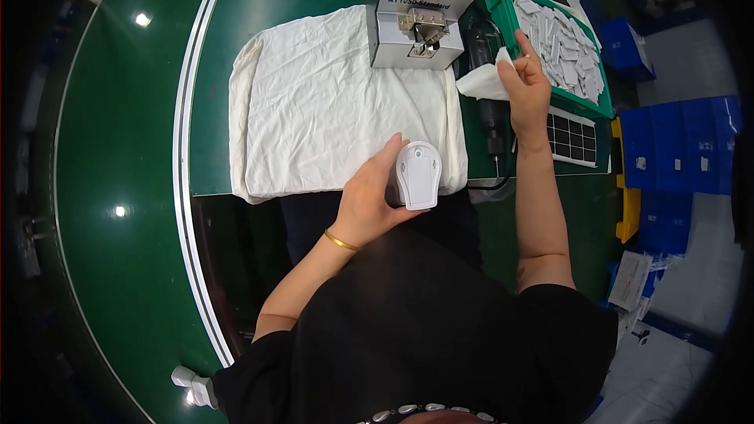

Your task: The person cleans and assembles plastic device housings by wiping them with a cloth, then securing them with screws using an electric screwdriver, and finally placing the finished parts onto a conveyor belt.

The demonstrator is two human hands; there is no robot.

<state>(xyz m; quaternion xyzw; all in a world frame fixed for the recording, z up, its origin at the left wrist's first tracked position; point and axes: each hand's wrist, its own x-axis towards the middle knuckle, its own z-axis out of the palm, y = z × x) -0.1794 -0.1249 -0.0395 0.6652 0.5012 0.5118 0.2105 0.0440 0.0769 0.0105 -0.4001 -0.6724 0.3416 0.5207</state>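
My left hand (369, 198) is closed around a white plastic housing (420, 179) with a rounded top and a narrower lower end. It is held above the near edge of the white cloth (322, 102) spread on the bench. A small white wiping cloth (485, 83) is pinched in my right hand (528, 90), its index finger pointing up. That hand hovers beside the green tray, over a black electric screwdriver (491, 114) lying on the bench.
A grey benchtop machine (420, 16) stands at the back of the white cloth. The green tray (495, 1) at the right holds many white strips. Panels with black squares (572, 137) lie near it. Blue bins (679, 145) stand beyond the bench's right side.
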